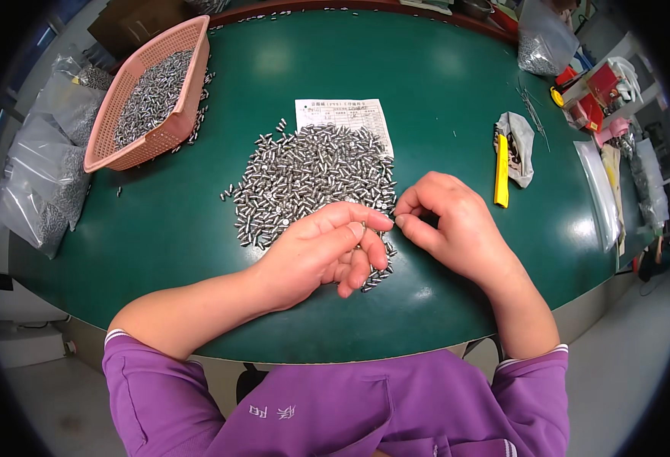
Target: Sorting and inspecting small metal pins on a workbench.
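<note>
A wide heap of small, shiny metal pins point(312, 167) lies on the green tabletop point(335, 68), in front of me. Over the heap's near right edge, my left hand point(320, 247) is turned partly palm up, its thumb pressed toward the curled fingers. What it grips there is too small and covered to make out. Just to the right, my right hand point(445, 221) has thumb and index finger pinched together, close to the left index fingertip. Whatever is in that pinch is hidden. Several pins show below the left fingers. A printed paper slip point(342, 113) lies partly under the heap.
At the far left a pink plastic basket point(95, 156) holds many more pins, with bags of metal parts point(42, 183) beside it. To the right lie a yellow-handled cutter point(502, 171) and a crumpled grey cloth-like piece point(521, 145). Clear plastic sleeves point(598, 194) line the right edge.
</note>
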The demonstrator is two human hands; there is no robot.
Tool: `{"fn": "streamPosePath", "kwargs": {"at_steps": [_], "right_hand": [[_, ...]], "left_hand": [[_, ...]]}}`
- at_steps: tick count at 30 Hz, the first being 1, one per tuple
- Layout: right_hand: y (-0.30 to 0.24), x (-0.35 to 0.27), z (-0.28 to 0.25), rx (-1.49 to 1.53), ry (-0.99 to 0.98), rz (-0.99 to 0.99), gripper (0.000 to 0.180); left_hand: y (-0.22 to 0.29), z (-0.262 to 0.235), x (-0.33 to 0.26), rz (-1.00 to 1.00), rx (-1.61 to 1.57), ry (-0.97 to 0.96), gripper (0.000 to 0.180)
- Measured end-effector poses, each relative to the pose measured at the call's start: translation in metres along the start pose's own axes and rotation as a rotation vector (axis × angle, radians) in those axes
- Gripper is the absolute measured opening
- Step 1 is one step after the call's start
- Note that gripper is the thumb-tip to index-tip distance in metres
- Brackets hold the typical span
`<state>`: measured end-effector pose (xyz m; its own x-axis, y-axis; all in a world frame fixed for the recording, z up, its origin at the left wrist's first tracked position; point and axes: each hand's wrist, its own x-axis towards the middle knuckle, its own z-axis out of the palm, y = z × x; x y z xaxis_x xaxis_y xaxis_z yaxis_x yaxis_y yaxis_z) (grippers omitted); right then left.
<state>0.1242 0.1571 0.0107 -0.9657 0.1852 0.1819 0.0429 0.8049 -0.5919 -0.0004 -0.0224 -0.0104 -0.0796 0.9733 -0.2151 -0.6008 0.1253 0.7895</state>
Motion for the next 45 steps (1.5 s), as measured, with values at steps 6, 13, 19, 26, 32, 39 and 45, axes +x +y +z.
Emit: {"fn": "streamPosePath", "kwargs": {"at_steps": [6,13,19,26,32,39,45], "right_hand": [[0.003,0.0,0.0,-0.072,0.024,-0.075,0.01],[0.001,-0.002,0.001,-0.146,0.004,-0.078,0.01],[-0.014,-0.003,0.002,0.443,0.018,0.042,0.006],[-0.013,-0.003,0.007,0.477,-0.016,-0.044,0.012],[0.003,0.002,-0.003,0.075,0.169,-0.048,0.013],[0.008,0.001,0.001,-0.126,0.07,-0.101,0.011],[0.002,0.001,0.004,-0.062,0.027,-0.097,0.011]], "left_hand": [[0.0,0.004,0.001,0.011,0.01,0.06,0.026],[0.001,0.008,0.002,0.017,0.007,0.096,0.019],[0.0,0.012,-0.001,-0.023,0.005,0.116,0.019],[-0.001,0.011,-0.002,-0.051,0.025,0.108,0.015],[-0.001,0.007,-0.002,-0.009,-0.047,0.067,0.017],[-0.001,0.008,-0.001,0.033,-0.108,0.074,0.02],[-0.003,0.007,-0.002,-0.004,-0.011,0.084,0.013]]}}
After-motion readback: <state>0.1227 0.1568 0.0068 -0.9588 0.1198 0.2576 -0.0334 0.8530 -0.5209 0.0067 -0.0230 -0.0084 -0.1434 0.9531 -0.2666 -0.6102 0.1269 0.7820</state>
